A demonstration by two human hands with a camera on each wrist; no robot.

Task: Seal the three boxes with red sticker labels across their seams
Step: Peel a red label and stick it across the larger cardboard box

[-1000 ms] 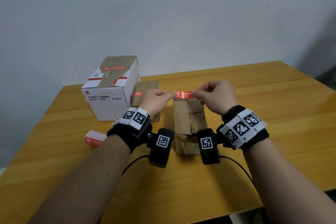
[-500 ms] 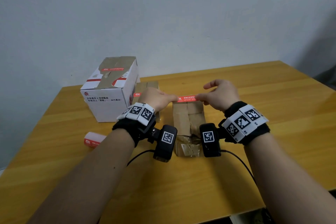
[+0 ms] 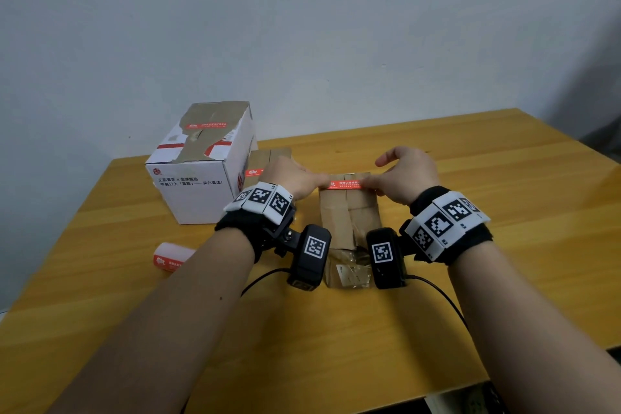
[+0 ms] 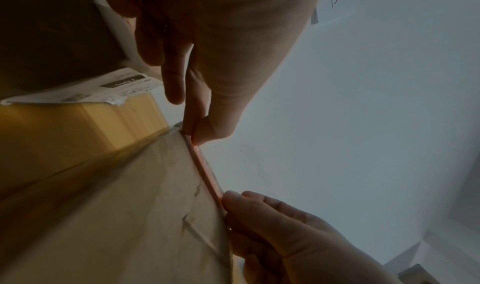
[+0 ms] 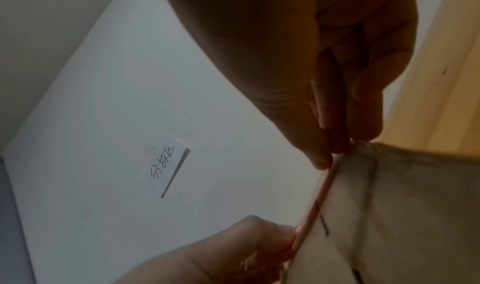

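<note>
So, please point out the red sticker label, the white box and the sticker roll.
red sticker label (image 3: pixel 343 184): head view, its printed middle.
white box (image 3: pixel 191 193): head view, its front face.
sticker roll (image 3: pixel 171 255): head view, its side.

Wooden table (image 3: pixel 504 212) with yellow-orange top, set against a plain pale wall (image 3: pixel 302 27). White paper note (image 5: pixel 166 169) with handwritten characters stuck on the wall, seen in the right wrist view. Black cables (image 3: pixel 443 299) trail over the tabletop near its front edge.
</note>
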